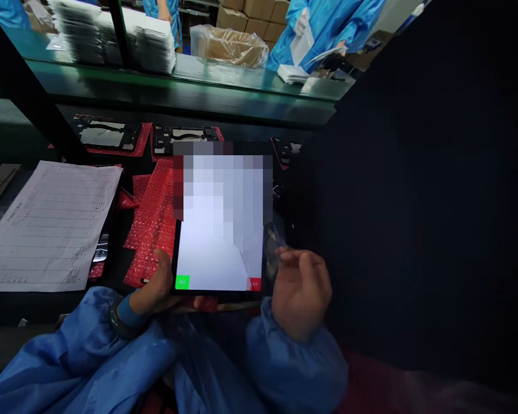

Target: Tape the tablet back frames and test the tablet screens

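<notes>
**A:** What do we have in front of us?

**B:** We're looking down at a dark desk (34, 305). Past it runs a shelf (176, 86) with white stacks (155, 49) on it, and beyond that are cardboard boxes (246, 17) and a co-worker's blue sleeve (323, 34), far right.

**A:** And on our desk?

**B:** On the far side we have black frames (107, 135) lying on red bubble wrap (151, 230), which spreads toward us. To the left lies a printed paper form (47, 230).

**A:** Where's the tablet (218, 264)?

**B:** We have it near us, in the middle, over the bubble wrap. Its upper screen is blurred too heavily to read, but we can make out a green button (182, 282) and a red button (255, 284) along the near edge.

**A:** What about our hands?

**B:** Our left hand (153, 282) wraps the tablet's near left corner, with the thumb up on its edge. Our right hand (302, 290) is curled just beside the right edge, near a clear plastic piece (273, 253). We can't tell whether it's pinching that piece.
</notes>
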The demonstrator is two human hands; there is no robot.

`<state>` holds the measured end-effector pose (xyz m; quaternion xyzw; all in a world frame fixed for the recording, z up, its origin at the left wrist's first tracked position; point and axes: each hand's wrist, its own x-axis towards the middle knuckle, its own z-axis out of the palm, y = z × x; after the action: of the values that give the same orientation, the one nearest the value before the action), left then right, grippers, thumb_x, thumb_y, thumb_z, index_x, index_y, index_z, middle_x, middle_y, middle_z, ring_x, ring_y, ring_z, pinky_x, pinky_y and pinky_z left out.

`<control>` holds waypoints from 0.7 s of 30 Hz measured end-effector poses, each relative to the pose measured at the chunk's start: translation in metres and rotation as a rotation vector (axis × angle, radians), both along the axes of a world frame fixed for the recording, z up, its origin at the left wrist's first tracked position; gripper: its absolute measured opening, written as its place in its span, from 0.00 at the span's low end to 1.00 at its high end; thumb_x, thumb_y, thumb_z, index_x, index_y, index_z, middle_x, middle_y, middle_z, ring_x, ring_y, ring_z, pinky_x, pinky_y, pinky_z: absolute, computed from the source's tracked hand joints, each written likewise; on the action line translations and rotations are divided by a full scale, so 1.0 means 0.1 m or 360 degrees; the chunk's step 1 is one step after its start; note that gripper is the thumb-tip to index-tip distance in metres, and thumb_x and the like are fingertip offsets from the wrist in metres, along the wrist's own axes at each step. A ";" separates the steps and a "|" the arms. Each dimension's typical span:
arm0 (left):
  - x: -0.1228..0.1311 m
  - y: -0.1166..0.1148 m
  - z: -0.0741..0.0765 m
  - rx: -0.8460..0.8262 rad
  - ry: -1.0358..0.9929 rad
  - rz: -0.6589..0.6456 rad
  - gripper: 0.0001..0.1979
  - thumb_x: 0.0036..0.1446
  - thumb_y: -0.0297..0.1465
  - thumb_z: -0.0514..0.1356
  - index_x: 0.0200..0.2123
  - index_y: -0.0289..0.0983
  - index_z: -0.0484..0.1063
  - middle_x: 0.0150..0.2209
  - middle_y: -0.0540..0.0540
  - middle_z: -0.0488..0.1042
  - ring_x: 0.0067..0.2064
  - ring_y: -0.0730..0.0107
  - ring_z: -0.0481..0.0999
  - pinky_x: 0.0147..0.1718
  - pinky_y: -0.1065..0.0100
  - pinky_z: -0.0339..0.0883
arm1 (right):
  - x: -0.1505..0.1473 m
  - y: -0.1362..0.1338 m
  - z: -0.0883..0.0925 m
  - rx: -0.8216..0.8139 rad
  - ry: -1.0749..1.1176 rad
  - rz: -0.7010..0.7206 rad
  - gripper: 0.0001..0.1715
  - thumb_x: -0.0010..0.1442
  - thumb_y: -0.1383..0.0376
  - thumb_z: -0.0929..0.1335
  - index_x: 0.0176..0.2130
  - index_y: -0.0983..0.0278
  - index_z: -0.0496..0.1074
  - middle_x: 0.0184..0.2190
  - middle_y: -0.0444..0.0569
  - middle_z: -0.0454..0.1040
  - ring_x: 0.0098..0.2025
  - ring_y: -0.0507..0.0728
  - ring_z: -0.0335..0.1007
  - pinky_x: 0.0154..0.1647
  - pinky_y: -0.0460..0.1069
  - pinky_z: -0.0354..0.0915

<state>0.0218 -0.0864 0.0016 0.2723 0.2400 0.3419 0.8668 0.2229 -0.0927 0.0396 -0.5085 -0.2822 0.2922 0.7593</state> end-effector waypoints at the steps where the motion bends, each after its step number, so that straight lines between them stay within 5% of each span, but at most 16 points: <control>1: 0.00 0.00 -0.02 0.0015 0.0022 -0.0005 0.53 0.36 0.69 0.45 0.44 0.30 0.76 0.30 0.39 0.79 0.33 0.52 0.78 0.29 0.59 0.71 | -0.05 -0.05 0.01 0.0020 -0.0252 0.0022 0.07 0.58 0.63 0.67 0.30 0.63 0.71 0.26 0.42 0.71 0.35 0.51 0.70 0.42 0.50 0.66; 5: 0.00 0.00 -0.10 0.0041 0.0094 0.0098 0.52 0.36 0.70 0.45 0.44 0.31 0.76 0.28 0.41 0.78 0.35 0.48 0.79 0.31 0.54 0.71 | -0.24 -0.27 0.03 0.0280 -0.1700 0.0174 0.06 0.59 0.68 0.66 0.37 0.61 0.72 0.37 0.46 0.75 0.46 0.56 0.69 0.50 0.55 0.64; 9: -0.02 0.00 -0.10 -0.0058 0.0145 0.0136 0.53 0.38 0.70 0.43 0.47 0.31 0.75 0.31 0.39 0.79 0.40 0.45 0.78 0.34 0.51 0.71 | -0.44 -0.40 -0.05 0.0483 -0.2443 0.0356 0.18 0.61 0.50 0.64 0.44 0.57 0.72 0.43 0.47 0.76 0.54 0.58 0.66 0.63 0.59 0.53; 13: -0.06 -0.02 -0.07 -0.0118 0.0238 0.0197 0.51 0.40 0.69 0.44 0.47 0.32 0.75 0.33 0.37 0.79 0.43 0.45 0.77 0.35 0.51 0.72 | -0.58 -0.43 -0.17 0.0341 -0.2571 0.0600 0.24 0.61 0.46 0.62 0.49 0.56 0.71 0.50 0.47 0.74 0.60 0.59 0.61 0.67 0.63 0.40; 16: -0.10 -0.05 -0.08 -0.0056 0.0293 0.0118 0.44 0.45 0.66 0.46 0.42 0.35 0.78 0.30 0.40 0.78 0.41 0.48 0.77 0.36 0.54 0.71 | -0.58 -0.46 -0.22 0.0385 -0.2441 0.0580 0.23 0.61 0.48 0.62 0.50 0.55 0.70 0.50 0.48 0.74 0.58 0.61 0.64 0.66 0.64 0.45; 19: -0.16 -0.06 -0.09 0.0099 0.0421 0.0084 0.42 0.44 0.66 0.47 0.30 0.34 0.79 0.22 0.42 0.74 0.35 0.52 0.77 0.34 0.57 0.70 | -0.42 -0.43 -0.28 0.0548 -0.1987 -0.0020 0.21 0.64 0.53 0.59 0.52 0.52 0.68 0.46 0.48 0.74 0.53 0.60 0.69 0.59 0.64 0.59; 21: -0.22 -0.06 -0.08 0.0088 0.0505 0.0213 0.41 0.39 0.67 0.50 0.28 0.35 0.78 0.20 0.42 0.73 0.33 0.52 0.76 0.32 0.57 0.70 | -0.24 -0.33 -0.33 0.0372 -0.1632 -0.0340 0.21 0.65 0.58 0.57 0.54 0.54 0.67 0.50 0.51 0.71 0.55 0.61 0.67 0.56 0.63 0.63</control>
<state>0.0000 -0.0922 -0.0064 0.3301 0.3818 0.3580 0.7856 0.1985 -0.1260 0.0066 -0.5239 -0.5941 -0.1059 0.6011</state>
